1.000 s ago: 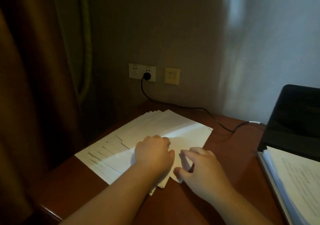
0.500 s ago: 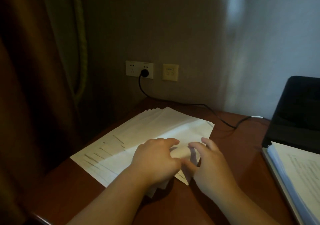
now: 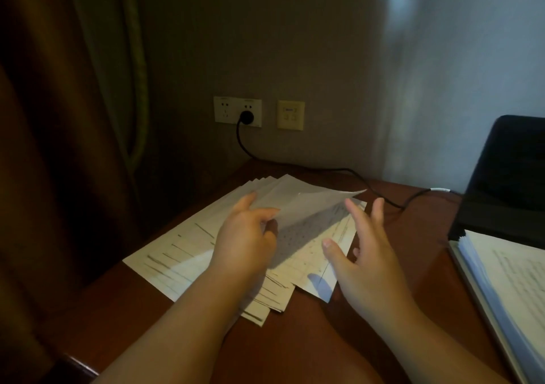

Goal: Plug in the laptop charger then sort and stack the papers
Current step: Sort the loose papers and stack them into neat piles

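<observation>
Several white printed papers (image 3: 177,248) lie fanned out on the dark wooden desk (image 3: 295,339). My left hand (image 3: 244,239) pinches the near edge of the top sheet (image 3: 312,203) and holds it lifted, tilted up over the pile. My right hand (image 3: 365,251) hovers spread open just right of the pile, its thumb near the sheet underneath. The black charger plug (image 3: 246,116) sits in the wall socket (image 3: 237,111), and its cable (image 3: 324,171) runs along the desk's back toward the laptop (image 3: 507,177).
A second thick stack of printed pages (image 3: 507,289) lies at the right edge, in front of the black laptop. A yellowish wall plate (image 3: 290,115) is beside the socket. A brown curtain (image 3: 59,147) hangs at the left.
My left hand has lifted the top sheet off the pile. My right hand let go of the papers and opened, moving slightly right.
</observation>
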A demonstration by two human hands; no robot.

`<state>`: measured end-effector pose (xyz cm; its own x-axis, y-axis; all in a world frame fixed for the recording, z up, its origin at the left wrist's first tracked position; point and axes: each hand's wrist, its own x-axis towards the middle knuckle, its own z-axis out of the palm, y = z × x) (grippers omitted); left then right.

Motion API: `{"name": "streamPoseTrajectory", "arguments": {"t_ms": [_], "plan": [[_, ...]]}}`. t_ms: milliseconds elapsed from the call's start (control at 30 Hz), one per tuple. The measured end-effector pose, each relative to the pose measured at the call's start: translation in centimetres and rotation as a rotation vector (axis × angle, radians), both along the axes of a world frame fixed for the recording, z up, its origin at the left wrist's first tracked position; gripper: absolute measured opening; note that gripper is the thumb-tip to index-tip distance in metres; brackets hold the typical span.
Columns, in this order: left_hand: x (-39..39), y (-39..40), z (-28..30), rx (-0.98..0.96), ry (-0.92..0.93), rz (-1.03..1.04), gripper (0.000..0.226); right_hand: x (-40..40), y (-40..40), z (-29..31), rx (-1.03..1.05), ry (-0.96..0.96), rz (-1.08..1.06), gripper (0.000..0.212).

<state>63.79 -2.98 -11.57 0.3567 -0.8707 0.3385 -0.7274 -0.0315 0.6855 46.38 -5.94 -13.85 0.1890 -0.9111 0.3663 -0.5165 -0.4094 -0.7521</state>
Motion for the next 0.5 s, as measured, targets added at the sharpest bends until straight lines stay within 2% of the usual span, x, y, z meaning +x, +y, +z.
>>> {"name": "streamPoseTrajectory", "arguments": {"t_ms": [67,133,267,400,500], "plan": [[0.1,-0.1,-0.1,-0.009,-0.018,0.0,0.031,0.0,0.3,0.2,0.002,0.082,0.034,0.078],[0.3,-0.2,-0.4,-0.027,-0.055,-0.018,0.027,0.0,0.4,0.1,-0.001,0.189,0.076,0.077],[0.2,-0.3,-1.2,0.011,-0.028,-0.044,0.022,0.2,0.3,-0.4,0.034,0.513,0.144,0.074],[0.1,-0.3,-1.7,0.045,0.012,-0.111,0.022,0.0,0.0,-0.5,0.009,0.527,0.129,0.058],[-0.1,-0.1,-1.6,0.033,0.061,-0.175,0.019,-0.1,-0.1,-0.8,-0.035,0.446,0.081,0.037]]}}
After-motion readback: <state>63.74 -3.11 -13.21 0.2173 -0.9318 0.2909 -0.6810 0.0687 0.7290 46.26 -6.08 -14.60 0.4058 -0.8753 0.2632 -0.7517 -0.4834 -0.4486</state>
